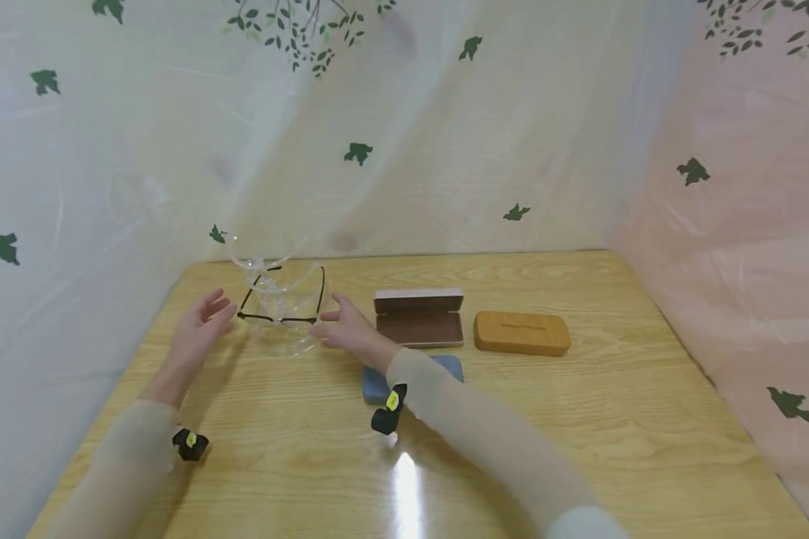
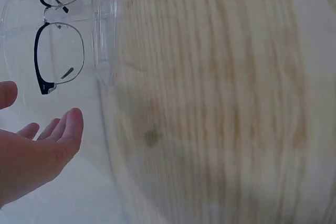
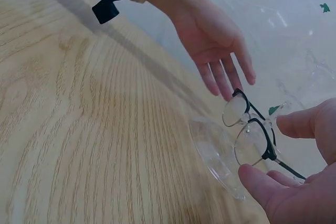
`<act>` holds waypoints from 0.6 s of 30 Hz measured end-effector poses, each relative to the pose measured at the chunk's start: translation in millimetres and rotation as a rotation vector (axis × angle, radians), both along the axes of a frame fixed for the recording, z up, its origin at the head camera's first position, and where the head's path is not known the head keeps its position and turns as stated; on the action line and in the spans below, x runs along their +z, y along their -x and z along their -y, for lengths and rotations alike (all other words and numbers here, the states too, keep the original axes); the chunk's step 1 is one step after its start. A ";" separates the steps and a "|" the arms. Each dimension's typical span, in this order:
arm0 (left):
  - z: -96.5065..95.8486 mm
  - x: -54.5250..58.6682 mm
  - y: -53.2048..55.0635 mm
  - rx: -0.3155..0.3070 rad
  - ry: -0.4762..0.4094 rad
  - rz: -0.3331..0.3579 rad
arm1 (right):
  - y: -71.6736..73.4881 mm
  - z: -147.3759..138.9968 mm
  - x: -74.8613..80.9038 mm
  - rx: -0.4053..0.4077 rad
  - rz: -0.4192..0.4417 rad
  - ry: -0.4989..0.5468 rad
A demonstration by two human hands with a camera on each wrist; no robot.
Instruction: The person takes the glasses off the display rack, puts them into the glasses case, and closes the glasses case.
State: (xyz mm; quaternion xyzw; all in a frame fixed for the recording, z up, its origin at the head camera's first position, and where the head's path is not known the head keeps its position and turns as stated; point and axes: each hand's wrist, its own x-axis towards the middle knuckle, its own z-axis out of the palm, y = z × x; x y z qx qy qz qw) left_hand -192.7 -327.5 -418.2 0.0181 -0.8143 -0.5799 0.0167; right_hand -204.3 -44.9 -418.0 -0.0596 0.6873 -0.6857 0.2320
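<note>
Eyeglasses (image 1: 298, 320) with black brow bars and thin lower rims sit on a clear plastic display stand (image 1: 264, 286) at the back left of the table. To their left is my left hand (image 1: 198, 329), fingers extended and apart from the frame. My right hand (image 1: 353, 333) reaches in at the other side, thumb and fingers spread beside the frame's right end. In the right wrist view, the right thumb and fingers (image 3: 260, 184) flank the near hinge and temple of the glasses (image 3: 270, 151), with a gap between them. Neither hand holds anything.
An opened glasses case (image 1: 418, 329) with a dark brown lining stands right of the stand. Beside it lies a closed tan case (image 1: 522, 334). A blue case (image 1: 376, 385) is partly hidden under my right forearm. Curtains printed with green birds (image 1: 358, 153) surround the wooden table.
</note>
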 end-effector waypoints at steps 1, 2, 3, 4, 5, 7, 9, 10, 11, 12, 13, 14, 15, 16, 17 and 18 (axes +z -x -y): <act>-0.1 -1.2 0.5 -0.017 -0.013 0.023 | 0.5 1.8 0.2 -0.012 0.009 0.007; -0.7 -2.4 0.8 -0.028 -0.029 0.039 | 0.9 3.2 0.0 -0.023 0.015 0.012; -1.3 -3.6 0.8 -0.036 -0.042 0.050 | 1.2 4.4 -0.2 -0.034 0.022 0.018; -2.1 -4.7 0.8 -0.043 -0.055 0.057 | 1.4 5.4 -0.4 -0.043 0.028 0.022; -3.0 -5.7 0.4 -0.050 -0.069 0.062 | 1.4 6.1 -0.6 -0.051 0.035 0.025; -5.1 -7.2 -0.5 -0.054 -0.100 0.067 | 1.1 7.0 -1.1 -0.063 0.050 0.031; -6.2 -8.5 -0.9 -0.051 -0.122 0.070 | 0.6 7.3 -1.3 -0.061 0.059 0.035; -6.7 -8.8 -1.0 -0.050 -0.125 0.072 | 0.4 7.4 -1.1 -0.059 0.066 0.043; -7.0 -9.1 -0.9 -0.049 -0.127 0.072 | 0.2 7.3 -1.0 -0.055 0.071 0.052; -7.0 -9.3 -0.8 -0.050 -0.125 0.072 | 0.1 7.6 -0.8 -0.052 0.074 0.062; -6.7 -9.4 -0.4 -0.049 -0.125 0.073 | 0.3 7.7 -0.8 -0.048 0.075 0.071; -6.3 -9.7 0.0 -0.052 -0.121 0.073 | 0.5 7.8 -0.8 -0.042 0.076 0.079; -6.0 -9.9 0.2 -0.052 -0.117 0.073 | 0.7 7.9 -0.8 -0.038 0.078 0.088; -5.8 -10.1 0.6 -0.052 -0.117 0.072 | 0.9 8.1 -0.5 -0.033 0.080 0.095; -5.8 -10.3 1.1 -0.052 -0.118 0.072 | 1.1 8.3 -0.3 -0.031 0.080 0.097; -5.6 -10.5 1.5 -0.052 -0.118 0.072 | 1.3 8.5 -0.1 -0.029 0.080 0.099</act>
